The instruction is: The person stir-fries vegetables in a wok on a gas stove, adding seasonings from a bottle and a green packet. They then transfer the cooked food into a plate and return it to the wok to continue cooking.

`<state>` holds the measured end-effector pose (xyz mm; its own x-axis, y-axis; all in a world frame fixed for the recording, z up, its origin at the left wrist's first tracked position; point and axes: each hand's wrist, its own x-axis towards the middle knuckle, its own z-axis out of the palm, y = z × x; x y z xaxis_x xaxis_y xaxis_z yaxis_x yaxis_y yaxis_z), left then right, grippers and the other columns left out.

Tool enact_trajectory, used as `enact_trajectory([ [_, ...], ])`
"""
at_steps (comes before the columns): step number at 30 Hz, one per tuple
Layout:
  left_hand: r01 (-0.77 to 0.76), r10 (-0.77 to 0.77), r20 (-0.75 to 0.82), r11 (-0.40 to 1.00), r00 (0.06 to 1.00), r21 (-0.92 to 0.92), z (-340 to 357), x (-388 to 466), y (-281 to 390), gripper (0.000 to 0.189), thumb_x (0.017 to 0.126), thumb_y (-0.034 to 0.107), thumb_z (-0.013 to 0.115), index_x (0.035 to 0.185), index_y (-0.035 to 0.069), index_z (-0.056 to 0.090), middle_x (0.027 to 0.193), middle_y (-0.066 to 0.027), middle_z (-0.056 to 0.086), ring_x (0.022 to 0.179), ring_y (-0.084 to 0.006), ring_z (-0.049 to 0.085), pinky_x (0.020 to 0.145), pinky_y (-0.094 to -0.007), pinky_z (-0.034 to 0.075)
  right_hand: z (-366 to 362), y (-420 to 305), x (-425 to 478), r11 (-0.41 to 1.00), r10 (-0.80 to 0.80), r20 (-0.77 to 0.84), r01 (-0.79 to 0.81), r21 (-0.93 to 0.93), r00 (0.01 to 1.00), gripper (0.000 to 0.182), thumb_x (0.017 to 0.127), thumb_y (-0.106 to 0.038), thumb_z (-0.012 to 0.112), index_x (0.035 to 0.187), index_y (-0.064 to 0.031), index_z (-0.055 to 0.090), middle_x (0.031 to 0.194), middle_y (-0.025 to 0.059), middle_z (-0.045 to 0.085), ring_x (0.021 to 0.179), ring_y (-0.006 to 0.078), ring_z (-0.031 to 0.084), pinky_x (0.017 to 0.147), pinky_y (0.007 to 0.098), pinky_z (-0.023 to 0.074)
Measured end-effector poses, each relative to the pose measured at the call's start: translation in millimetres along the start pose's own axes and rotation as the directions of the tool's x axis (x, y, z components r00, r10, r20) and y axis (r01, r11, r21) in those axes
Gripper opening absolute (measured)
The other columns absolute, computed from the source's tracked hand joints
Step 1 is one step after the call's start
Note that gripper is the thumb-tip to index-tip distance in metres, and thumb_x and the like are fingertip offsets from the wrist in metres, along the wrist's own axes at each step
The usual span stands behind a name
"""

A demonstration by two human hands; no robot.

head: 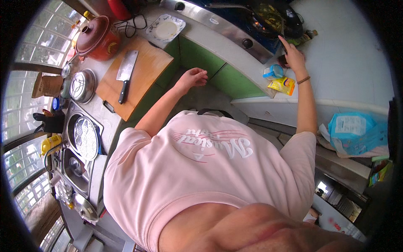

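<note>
My right hand (294,57) reaches over the counter at the stove's right side, index finger extended. It appears to grip the handle of a cooking utensil (282,29) whose shaft leads into a dark wok (291,23). Greenish-yellow food (270,14) lies in the wok; the handle is mostly hidden by my fingers. Close below that hand are a small dark red jar (282,61), a blue-lidded clear container (273,72) and a yellow packet (282,85). My left hand (192,78) hangs in front of the green cabinet, fingers loosely curled, holding nothing.
A cleaver (127,74) lies on a wooden cutting board (148,67) at the left. Beyond stand a lidded red-brown pot (102,44) and a patterned plate (167,27). The double sink (84,182) holds a perforated metal tray (86,138). A blue package (352,129) sits at right.
</note>
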<state>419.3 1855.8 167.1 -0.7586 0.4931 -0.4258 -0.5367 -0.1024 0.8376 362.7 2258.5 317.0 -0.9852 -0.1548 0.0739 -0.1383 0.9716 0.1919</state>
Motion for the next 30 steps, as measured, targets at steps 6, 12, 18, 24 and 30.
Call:
enact_trajectory([
  [6,-0.035,0.017,-0.135,0.991,0.991,-0.128,-41.6,13.0,-1.7,0.029,0.085,0.028,0.058,0.1,0.003,0.053,0.088,-0.0054,0.058,0.076,-0.0133,0.059,0.072,-0.0274,0.051,26.6,39.3,43.2,0.961,-0.271,-0.032,0.273,0.039,0.962,0.041,0.08,-0.003,0.047,0.115,-0.0224,0.054,0.093,0.0116,0.052,0.087,0.0297,0.055,0.07,0.0368,0.046],
  [12,-0.047,0.005,-0.222,0.982,0.975,-0.182,-58.4,48.2,15.7,0.028,0.085,0.027,0.059,0.1,0.004,0.054,0.086,-0.005,0.059,0.076,-0.0134,0.059,0.073,-0.0276,0.052,-15.3,45.1,75.5,0.94,-0.206,-0.347,0.283,0.189,0.915,0.017,0.081,-0.015,0.059,0.097,-0.0123,0.054,0.09,0.0024,0.062,0.071,0.0205,0.059,0.064,0.0287,0.0478],
  [18,-0.029,-0.008,-0.246,0.989,0.969,-0.147,-57.1,81.5,26.1,0.025,0.085,0.025,0.059,0.098,0.004,0.054,0.085,-0.0052,0.06,0.075,-0.014,0.06,0.071,-0.0277,0.052,-88.7,105.6,126.3,0.564,0.394,-0.044,-0.204,0.8,0.918,0.015,0.082,-0.02,0.056,0.085,-0.0048,0.056,0.07,0.0063,0.062,0.059,0.0141,0.062,0.048,0.0248,0.0492],
  [24,-0.025,0.007,-0.189,0.995,0.982,-0.092,-62.4,96.2,40.9,0.023,0.085,0.023,0.058,0.098,0.005,0.054,0.086,-0.0052,0.06,0.076,-0.014,0.06,0.07,-0.0272,0.051,-108.7,125.9,137.8,0.386,0.428,0.15,-0.33,0.861,0.891,0.022,0.079,-0.019,0.058,0.074,0.0019,0.059,0.063,0.0121,0.061,0.048,0.0176,0.06,0.042,0.0258,0.0494],
  [30,-0.033,0.024,-0.276,0.999,0.961,-0.028,-98.3,84.4,65.0,0.021,0.085,0.023,0.059,0.095,0.006,0.056,0.085,-0.0041,0.06,0.076,-0.0127,0.059,0.069,-0.0267,0.05,-4.3,115.9,123.7,-0.008,0.693,0.054,-0.068,0.998,0.719,0.021,0.082,-0.018,0.058,0.087,0.0025,0.055,0.071,0.0136,0.061,0.063,0.0206,0.065,0.054,0.0268,0.0544],
])
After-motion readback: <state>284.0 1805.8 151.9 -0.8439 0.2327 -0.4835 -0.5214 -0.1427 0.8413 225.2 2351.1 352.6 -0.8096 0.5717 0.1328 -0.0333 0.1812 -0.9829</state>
